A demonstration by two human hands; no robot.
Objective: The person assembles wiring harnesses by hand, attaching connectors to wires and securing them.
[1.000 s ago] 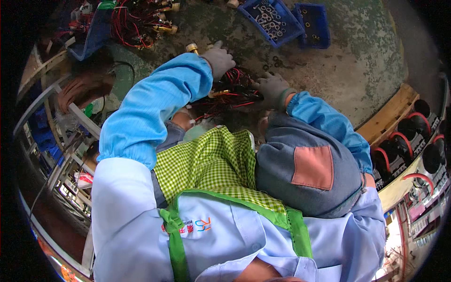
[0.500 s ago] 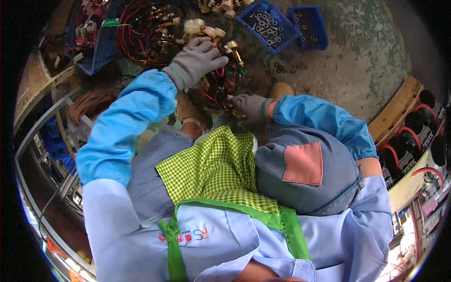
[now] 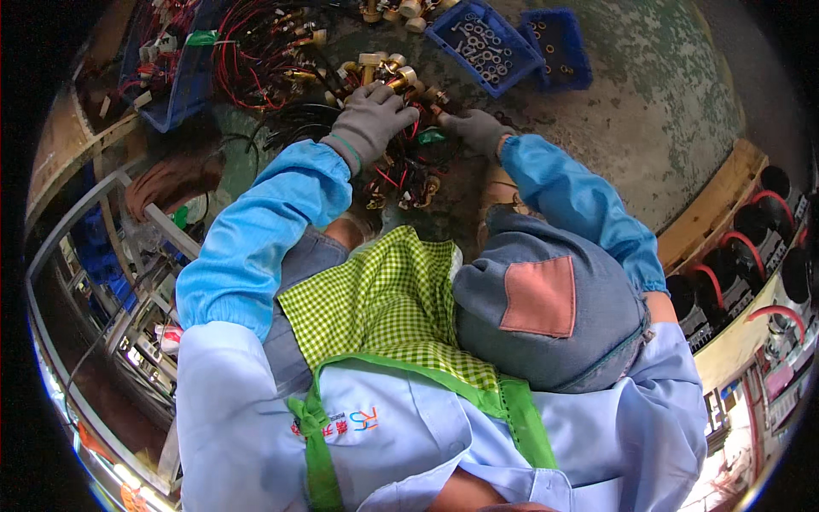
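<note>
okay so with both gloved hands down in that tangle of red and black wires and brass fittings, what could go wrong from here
The left hand rests on a tangle of wires; lifting one brass fitting could drag neighbouring ones along. The right hand works close to the blue tray of small metal rings; a snagged wire might tip or scatter it.

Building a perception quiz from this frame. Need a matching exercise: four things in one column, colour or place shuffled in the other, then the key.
Things:
1. left hand
2. right hand
3. tray of metal rings
4. knee patch

Descriptions:
A. blue, at the top of the view
B. pink, on grey-blue trousers
C. grey glove, resting on brass fittings
D. grey glove, at the right edge of the wire bundle, beside a green tag

Pairs: 1-C, 2-D, 3-A, 4-B
</note>
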